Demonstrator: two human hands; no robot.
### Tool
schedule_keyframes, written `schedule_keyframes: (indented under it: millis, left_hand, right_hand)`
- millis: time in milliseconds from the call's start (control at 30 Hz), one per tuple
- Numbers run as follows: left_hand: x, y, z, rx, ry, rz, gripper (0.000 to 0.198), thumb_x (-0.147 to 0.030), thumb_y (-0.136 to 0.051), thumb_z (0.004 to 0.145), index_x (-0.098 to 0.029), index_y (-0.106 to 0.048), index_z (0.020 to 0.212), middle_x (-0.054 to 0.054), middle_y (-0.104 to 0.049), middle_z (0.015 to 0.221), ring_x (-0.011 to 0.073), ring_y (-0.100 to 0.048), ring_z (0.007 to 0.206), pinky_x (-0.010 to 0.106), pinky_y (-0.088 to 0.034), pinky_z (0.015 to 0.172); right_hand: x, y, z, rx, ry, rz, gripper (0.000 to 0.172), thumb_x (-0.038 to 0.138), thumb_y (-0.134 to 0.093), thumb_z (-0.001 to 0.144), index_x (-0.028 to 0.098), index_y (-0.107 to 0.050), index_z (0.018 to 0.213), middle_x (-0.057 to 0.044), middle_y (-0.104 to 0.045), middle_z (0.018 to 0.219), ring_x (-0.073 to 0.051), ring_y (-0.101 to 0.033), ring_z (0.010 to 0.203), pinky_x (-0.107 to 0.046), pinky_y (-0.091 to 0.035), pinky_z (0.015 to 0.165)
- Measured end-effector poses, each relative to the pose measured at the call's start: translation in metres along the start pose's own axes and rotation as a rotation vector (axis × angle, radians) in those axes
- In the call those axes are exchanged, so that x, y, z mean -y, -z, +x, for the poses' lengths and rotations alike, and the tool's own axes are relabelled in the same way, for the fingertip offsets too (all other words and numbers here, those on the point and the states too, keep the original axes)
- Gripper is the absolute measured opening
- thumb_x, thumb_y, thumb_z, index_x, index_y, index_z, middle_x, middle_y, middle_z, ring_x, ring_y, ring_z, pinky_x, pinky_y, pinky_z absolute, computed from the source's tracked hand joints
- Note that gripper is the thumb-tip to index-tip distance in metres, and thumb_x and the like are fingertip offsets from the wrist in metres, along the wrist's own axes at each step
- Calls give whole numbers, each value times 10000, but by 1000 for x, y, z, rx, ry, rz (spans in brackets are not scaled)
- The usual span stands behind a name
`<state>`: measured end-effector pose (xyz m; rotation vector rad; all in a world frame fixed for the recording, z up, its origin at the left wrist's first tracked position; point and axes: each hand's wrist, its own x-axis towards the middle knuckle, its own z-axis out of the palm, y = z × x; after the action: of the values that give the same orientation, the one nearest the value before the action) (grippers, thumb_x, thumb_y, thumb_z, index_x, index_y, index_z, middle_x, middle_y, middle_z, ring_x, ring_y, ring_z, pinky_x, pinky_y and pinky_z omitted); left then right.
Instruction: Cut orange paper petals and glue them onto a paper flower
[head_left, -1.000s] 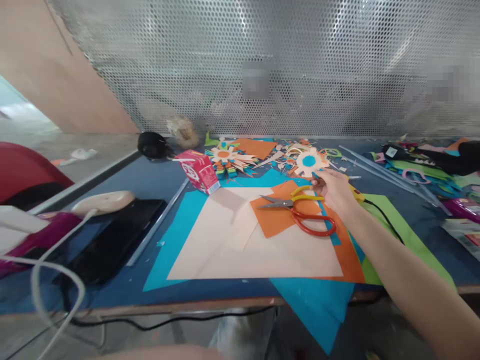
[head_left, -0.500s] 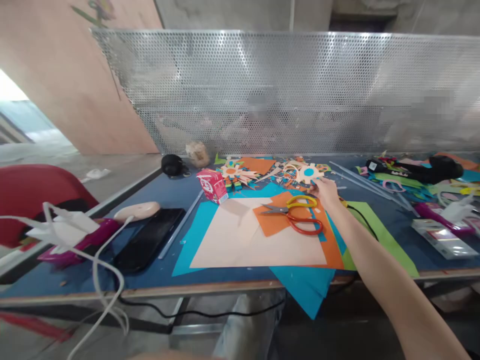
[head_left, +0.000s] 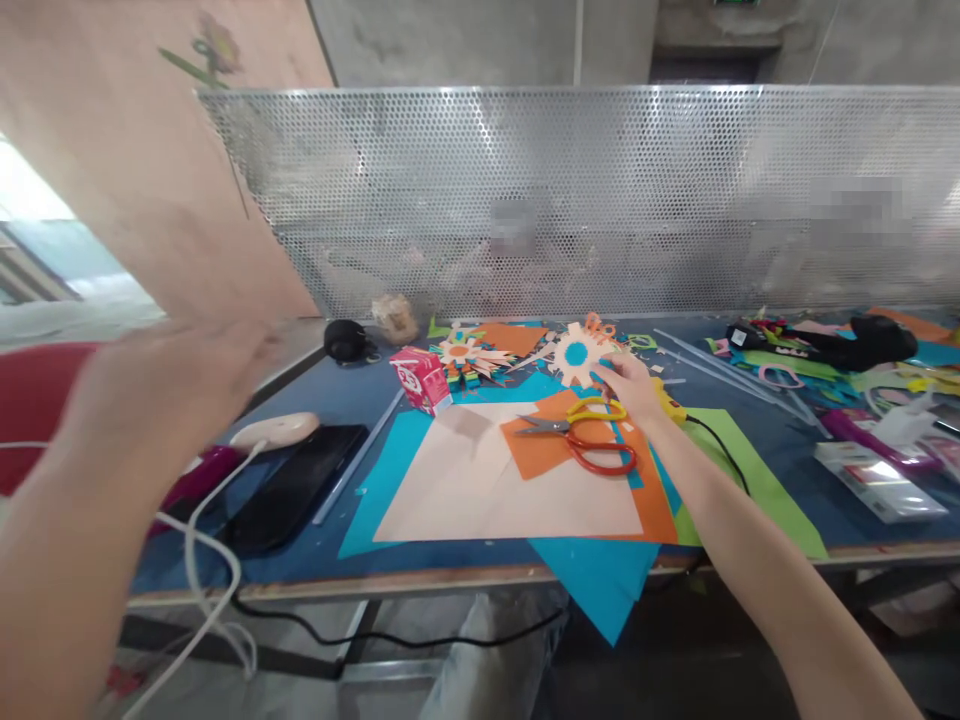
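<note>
My right hand (head_left: pixel 630 385) pinches the edge of a pale paper flower (head_left: pixel 557 361) with a blue round centre, held up over the far part of the table. My left hand (head_left: pixel 180 375) is raised at the left, above the white cable and charger; motion smears its fingers. In front of my right hand, red-and-yellow-handled scissors (head_left: pixel 607 458) lie with blades slightly parted on an orange paper piece (head_left: pixel 529 455). Under that is a large pale sheet (head_left: pixel 450 490). A stack of cut paper flowers (head_left: pixel 460 352) sits behind a pink box (head_left: pixel 421 380).
A black phone (head_left: pixel 300 490) and a white oval device (head_left: pixel 276 430) lie at left. Paper scraps (head_left: pixel 810 375), a black tool and a clear case (head_left: pixel 877 480) fill the right. A yellow corded tool (head_left: pixel 670 400) lies by my right wrist. A perforated metal screen (head_left: pixel 600 200) borders the back.
My left hand has come up into view at the left. My right hand has moved slightly left, lifting the paper flower so that it faces me more.
</note>
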<state>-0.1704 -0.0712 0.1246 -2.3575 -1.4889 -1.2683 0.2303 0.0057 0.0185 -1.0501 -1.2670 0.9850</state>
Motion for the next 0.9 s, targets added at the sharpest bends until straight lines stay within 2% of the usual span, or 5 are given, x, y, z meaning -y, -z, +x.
schedule_keyframes:
  millis: [100, 267, 433, 633, 900]
  left_hand:
    - [-34, -37, 1, 135, -14, 223, 119, -207, -534, 846, -204, -652, 859, -43, -634, 771, 123, -573, 746, 240, -400, 754]
    - [-85, -95, -7, 81, 10, -429, 207, -332, -548, 845, -180, -626, 961, 36, -676, 879, 135, -619, 745, 233, -467, 641]
    - [-115, -122, -15, 87, -59, -879, 547, -346, -801, 591, -216, -554, 1061, -10, -608, 764, 113, -554, 652, 214, -479, 571]
    - [-124, -140, -21, 51, 111, -1001, 284, -138, -669, 755, -212, -548, 1002, -48, -558, 645, 56, -515, 517, 143, -413, 435]
    - [-113, -143, -20, -173, 60, -927, 374, -64, -714, 677, -217, -555, 980, -53, -596, 717, 59, -536, 549, 180, -453, 465]
  right_hand:
    - [19, -14, -22, 128, 54, 32, 231, 335, -723, 642, 180, -556, 602, 92, -481, 441, -44, -408, 287, -184, -314, 290]
    - [44, -33, -67, 359, 67, 88, 250, 381, -680, 699, 181, -553, 617, 83, -468, 422, -46, -413, 265, -167, -318, 264]
    - [56, -38, -86, 386, 65, 144, 228, 344, -665, 740, 169, -559, 639, 84, -454, 420, -46, -414, 259, -157, -344, 256]
    - [54, -38, -85, 338, 145, 168, 224, 309, -633, 789, 160, -621, 622, 50, -495, 388, -55, -441, 279, -156, -353, 281]
    - [58, -40, -87, 287, 101, 89, 195, 312, -680, 747, 177, -645, 611, 51, -504, 378, -67, -459, 284, -172, -351, 277]
